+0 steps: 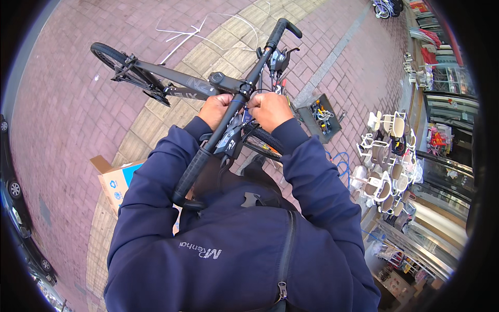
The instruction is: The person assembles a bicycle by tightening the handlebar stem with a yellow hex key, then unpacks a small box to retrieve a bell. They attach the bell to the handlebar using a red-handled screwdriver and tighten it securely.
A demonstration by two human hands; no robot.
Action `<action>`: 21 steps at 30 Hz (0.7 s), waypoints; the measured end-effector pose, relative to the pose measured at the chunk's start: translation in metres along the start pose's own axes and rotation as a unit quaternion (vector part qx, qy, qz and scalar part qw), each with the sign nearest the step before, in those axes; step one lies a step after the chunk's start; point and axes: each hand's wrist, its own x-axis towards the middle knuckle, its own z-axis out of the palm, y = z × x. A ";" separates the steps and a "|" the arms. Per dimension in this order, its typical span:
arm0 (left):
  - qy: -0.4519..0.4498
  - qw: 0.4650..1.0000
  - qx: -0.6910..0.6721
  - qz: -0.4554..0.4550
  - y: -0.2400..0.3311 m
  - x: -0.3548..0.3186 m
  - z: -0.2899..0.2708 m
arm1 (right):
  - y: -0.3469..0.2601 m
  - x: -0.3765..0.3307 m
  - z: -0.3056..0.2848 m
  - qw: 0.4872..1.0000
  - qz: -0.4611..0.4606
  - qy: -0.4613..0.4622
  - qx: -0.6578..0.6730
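Note:
A black bicycle stands in front of me, its handlebar [227, 120] running slantwise across the middle of the view. My left hand [215, 110] is curled in beside the stem, on the frame side of the bar, with its fingertips partly hidden. On the other side of the bar, my right hand [271, 110] has its fingers bent in a pinch close to the cables below the stem. What either hand grips is too hidden to make out. Brake and shift levers [228, 141] sit on the bar. The frame [174, 76] reaches away to the upper left.
A grey tray [326, 136] of tools lies on the brick paving to the right. Blue cord [340, 165] is nearby. White child seats [390, 156] are stacked by the shopfront. A cardboard box [112, 179] stands at left, and white strapping [195, 32] lies beyond the bicycle.

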 end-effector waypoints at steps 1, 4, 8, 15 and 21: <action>0.001 1.000 0.010 0.010 -0.001 0.001 0.000 | 0.001 0.000 0.001 1.000 0.003 -0.003 -0.007; -0.009 1.000 0.008 -0.023 -0.001 0.000 0.000 | 0.002 0.000 0.002 1.000 -0.002 0.000 -0.014; -0.006 1.000 0.004 -0.018 0.000 -0.001 0.001 | 0.003 0.000 0.002 1.000 0.008 0.000 0.013; -0.005 0.999 0.025 -0.020 0.001 -0.003 0.001 | 0.004 -0.002 0.001 0.999 0.014 0.003 0.029; -0.011 1.000 0.010 -0.023 0.000 -0.003 0.001 | 0.005 0.001 0.001 0.999 0.022 -0.016 0.019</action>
